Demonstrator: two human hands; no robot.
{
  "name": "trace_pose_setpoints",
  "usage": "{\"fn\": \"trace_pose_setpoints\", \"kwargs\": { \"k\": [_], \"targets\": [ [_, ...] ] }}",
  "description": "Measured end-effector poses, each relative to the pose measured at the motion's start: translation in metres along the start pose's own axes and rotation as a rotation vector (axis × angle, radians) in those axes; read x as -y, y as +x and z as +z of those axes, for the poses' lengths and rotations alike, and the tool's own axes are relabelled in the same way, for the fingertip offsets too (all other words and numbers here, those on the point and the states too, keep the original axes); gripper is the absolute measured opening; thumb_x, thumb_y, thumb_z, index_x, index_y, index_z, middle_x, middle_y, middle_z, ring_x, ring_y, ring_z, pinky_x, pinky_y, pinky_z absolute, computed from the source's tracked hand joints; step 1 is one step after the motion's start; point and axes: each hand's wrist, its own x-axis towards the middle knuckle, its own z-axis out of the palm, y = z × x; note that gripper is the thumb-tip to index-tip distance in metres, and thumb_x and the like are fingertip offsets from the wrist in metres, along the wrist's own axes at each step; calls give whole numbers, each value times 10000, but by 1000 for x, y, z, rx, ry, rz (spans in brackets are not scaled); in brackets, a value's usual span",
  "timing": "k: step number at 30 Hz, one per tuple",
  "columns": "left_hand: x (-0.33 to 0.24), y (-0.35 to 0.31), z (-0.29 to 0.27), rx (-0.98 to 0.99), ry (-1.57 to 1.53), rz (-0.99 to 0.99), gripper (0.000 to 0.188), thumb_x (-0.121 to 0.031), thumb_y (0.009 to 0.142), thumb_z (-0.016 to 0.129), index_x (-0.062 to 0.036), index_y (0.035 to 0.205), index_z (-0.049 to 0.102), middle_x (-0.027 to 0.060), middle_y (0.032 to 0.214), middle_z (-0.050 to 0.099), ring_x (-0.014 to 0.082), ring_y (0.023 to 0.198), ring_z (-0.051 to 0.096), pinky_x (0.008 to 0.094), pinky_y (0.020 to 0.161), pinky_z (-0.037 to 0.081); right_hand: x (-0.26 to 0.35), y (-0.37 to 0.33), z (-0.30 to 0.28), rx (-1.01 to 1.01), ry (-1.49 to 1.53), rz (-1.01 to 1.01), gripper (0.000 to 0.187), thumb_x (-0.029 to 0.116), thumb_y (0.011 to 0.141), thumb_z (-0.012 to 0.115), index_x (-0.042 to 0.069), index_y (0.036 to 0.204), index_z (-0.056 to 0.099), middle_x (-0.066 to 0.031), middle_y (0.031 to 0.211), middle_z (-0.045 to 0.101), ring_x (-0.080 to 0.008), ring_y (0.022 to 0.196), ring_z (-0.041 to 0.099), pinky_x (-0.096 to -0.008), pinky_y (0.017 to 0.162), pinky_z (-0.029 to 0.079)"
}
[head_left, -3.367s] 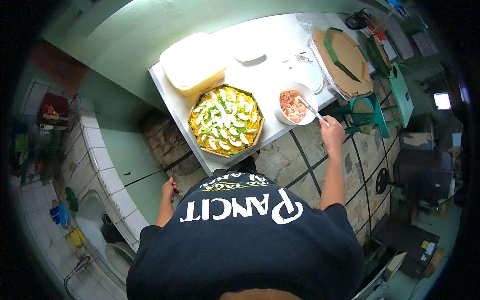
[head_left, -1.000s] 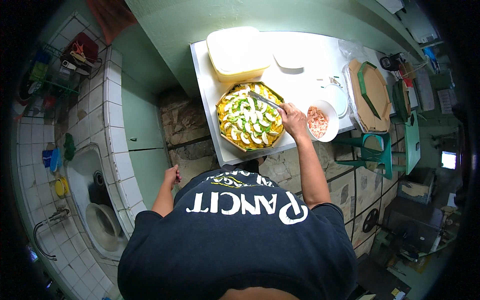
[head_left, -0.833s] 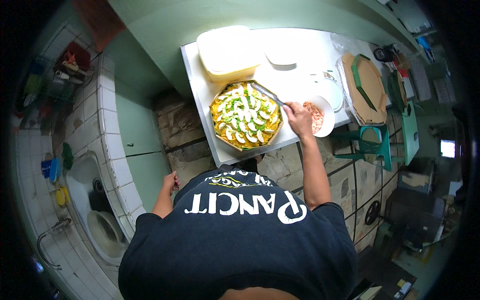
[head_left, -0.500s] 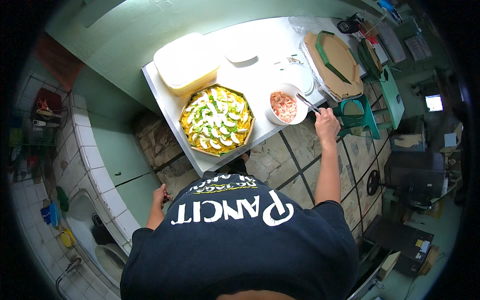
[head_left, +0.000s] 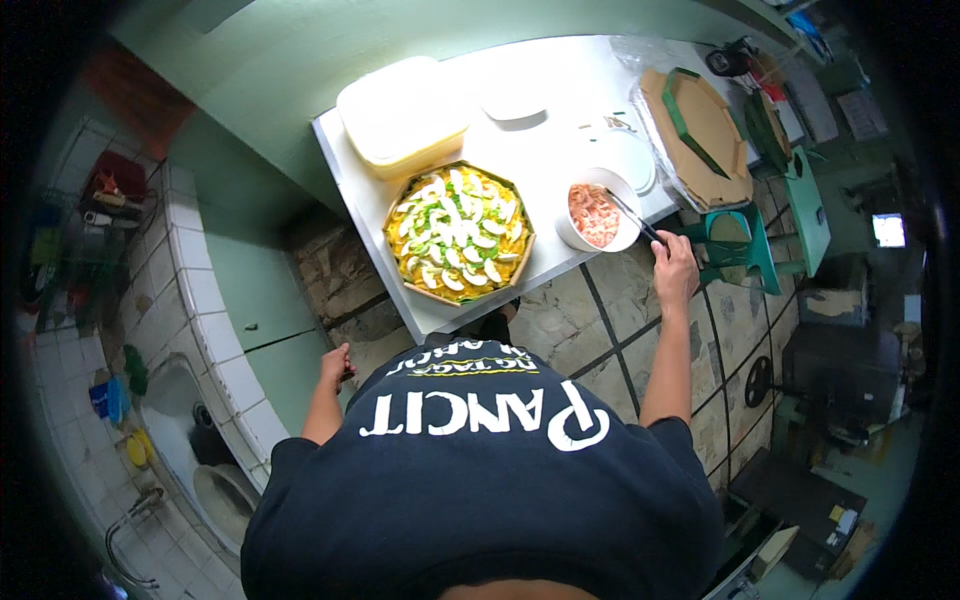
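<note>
My right hand point(head_left: 676, 270) is closed round the end of metal tongs point(head_left: 634, 216), just off the table's front edge. Their tips reach into a white tub point(head_left: 622, 228), over the small pink shrimp point(head_left: 594, 215) inside. To the left of the tub sits an octagonal box point(head_left: 527, 262) filled with a yellow-orange dish, topped with chopped greens and white slices, apparently egg point(head_left: 488, 226). My left hand point(head_left: 338, 366) hangs low beside my body, away from the table, its fingers curled with nothing visible in them.
Behind the dish stands a large white lidded container point(head_left: 405, 115). A round white lid point(head_left: 628, 160) lies behind the tub. Open cardboard boxes point(head_left: 700, 130) are stacked at the table's right, near a green plastic chair point(head_left: 760, 250). A tiled sink point(head_left: 175, 400) is at left.
The whole scene has shifted right in the picture as my head moved. Relative to the tub, the tongs' tips have gone further in over the shrimp, and my right hand has come slightly nearer.
</note>
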Motion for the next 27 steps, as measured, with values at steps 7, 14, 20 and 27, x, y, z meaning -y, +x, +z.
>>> {"fn": "trace_pose_setpoints", "kwargs": {
  "k": [7, 14, 20, 27],
  "targets": [
    [10, -3, -10, 19, 39, -62, 349, -363, 876, 632, -104, 674, 514, 3, 555, 482, 162, 472, 538, 319, 449, 466, 64, -57, 40, 15, 144, -275, 230, 124, 804, 666, 119, 1034, 660, -51, 885, 585, -242, 842, 569, -369, 724, 449],
    [-4, 0, -3, 15, 8, -58, 349, -362, 881, 628, -107, 673, 511, 0, 549, 478, 159, 469, 535, 315, 451, 476, 62, -62, 55, 46, 36, -331, 259, 148, 804, 664, 146, 1063, 654, -23, 890, 566, -223, 839, 558, -364, 701, 430],
    [-16, 17, 11, 51, 47, -47, 359, -376, 877, 630, -109, 671, 508, -3, 544, 472, 163, 460, 533, 320, 448, 481, 45, -54, 31, 74, 221, -134, 222, 168, 833, 644, 106, 1046, 659, -68, 900, 588, -267, 827, 593, -395, 692, 450],
    [-10, 19, 12, 81, 64, -43, 369, -400, 880, 623, -113, 681, 505, -3, 539, 476, 169, 466, 551, 338, 457, 487, -8, 0, -6, 60, -55, 55, 183, 203, 871, 594, 85, 992, 663, -115, 924, 606, -334, 830, 614, -431, 715, 483]
  ]
}}
